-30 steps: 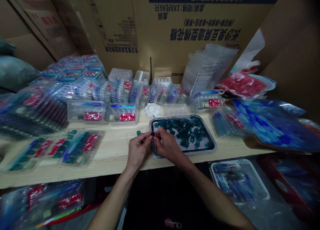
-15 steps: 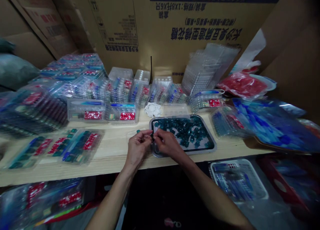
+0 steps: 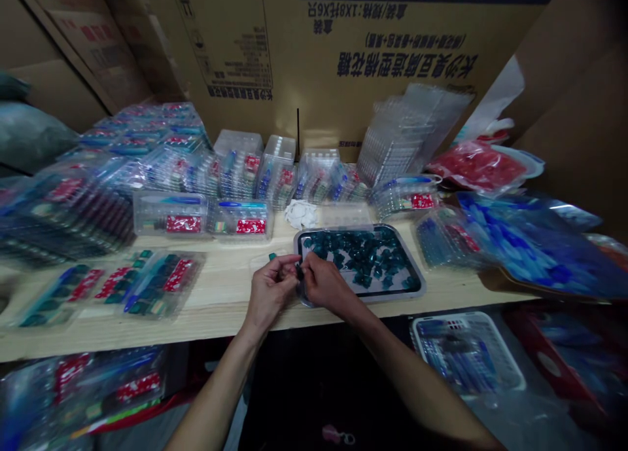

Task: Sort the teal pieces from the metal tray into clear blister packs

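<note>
My left hand (image 3: pixel 269 287) and my right hand (image 3: pixel 324 282) meet over the left edge of a shallow tray (image 3: pixel 416 268). Their fingertips pinch a small dark teal piece (image 3: pixel 299 271) between them; fingers cover most of it. Many loose teal pieces (image 3: pixel 366 254), glossy and small, lie in the tray. Just beyond my left fingers, another small green piece (image 3: pixel 273 256) shows by a clear plastic tray (image 3: pixel 257 261), partly hidden by that hand.
Filled clear packs (image 3: pixel 164 284) lie at left, beside stacked packs (image 3: pixel 63 209). Upright packs (image 3: pixel 240 176) line the back before a large carton (image 3: pixel 294 65). White crumpled scraps (image 3: pixel 300 213) sit behind the tray. Blue packets (image 3: pixel 524 241) are at right; a white basket (image 3: pixel 515 366) stands below the table edge.
Both hands stay together at the tray's left edge, with only a slight shift of the right fingers. The surroundings look the same apart from a small camera movement.
</note>
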The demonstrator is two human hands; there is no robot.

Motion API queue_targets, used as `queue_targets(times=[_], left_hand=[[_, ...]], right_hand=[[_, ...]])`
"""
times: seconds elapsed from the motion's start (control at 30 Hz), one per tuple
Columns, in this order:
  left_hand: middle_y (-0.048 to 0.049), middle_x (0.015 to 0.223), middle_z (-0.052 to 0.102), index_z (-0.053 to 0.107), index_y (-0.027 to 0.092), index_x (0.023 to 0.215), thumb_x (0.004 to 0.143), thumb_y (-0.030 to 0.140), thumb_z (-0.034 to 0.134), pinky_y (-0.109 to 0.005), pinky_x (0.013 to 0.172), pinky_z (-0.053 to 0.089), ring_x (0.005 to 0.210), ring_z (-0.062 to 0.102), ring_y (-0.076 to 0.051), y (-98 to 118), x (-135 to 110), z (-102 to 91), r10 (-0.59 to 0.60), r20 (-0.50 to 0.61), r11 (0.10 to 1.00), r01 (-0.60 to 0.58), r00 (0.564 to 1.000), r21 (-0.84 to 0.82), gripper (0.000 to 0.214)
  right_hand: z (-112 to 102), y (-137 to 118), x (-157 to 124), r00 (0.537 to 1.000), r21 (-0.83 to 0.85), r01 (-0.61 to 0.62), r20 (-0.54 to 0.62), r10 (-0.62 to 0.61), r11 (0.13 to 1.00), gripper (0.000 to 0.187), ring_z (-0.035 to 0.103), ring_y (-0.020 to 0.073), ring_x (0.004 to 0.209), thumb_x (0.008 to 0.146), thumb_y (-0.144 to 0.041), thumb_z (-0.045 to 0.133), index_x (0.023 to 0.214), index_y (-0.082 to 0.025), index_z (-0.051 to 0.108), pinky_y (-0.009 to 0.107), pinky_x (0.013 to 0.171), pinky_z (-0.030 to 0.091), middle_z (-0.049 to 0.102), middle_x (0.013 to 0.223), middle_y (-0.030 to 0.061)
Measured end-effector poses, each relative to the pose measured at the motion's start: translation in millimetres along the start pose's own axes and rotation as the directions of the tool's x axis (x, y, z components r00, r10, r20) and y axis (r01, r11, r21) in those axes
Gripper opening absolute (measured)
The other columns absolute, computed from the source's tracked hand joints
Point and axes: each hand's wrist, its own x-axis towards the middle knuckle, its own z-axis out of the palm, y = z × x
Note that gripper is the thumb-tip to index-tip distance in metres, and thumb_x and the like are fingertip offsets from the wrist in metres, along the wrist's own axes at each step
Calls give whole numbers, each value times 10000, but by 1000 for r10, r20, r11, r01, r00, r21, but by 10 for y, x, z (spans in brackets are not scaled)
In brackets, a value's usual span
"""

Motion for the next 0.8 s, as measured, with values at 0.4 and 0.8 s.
queue_targets(times=[0.4,0.8], left_hand=[[11,778,618,735,166,1049,710,219,723,-192,655,415,672,528,-88,-34,-19,1,109,2,990,-109,994,85,344],[0,792,600,708,187,1125,803,237,644,-225,723,438,731,551,-118,-28,-74,-36,280,130,902,-307,951,303,332]], right_hand=[[-39,82,36,995,305,-100,44,91,947,73,509,115,571,818,-230,574,776,-203,521,218,541,364,560,620,-44],[-142,-5,24,994,149,-25,112,8,989,120,532,136,609,797,-93,494,768,-209,483,233,589,356,561,660,-23]])
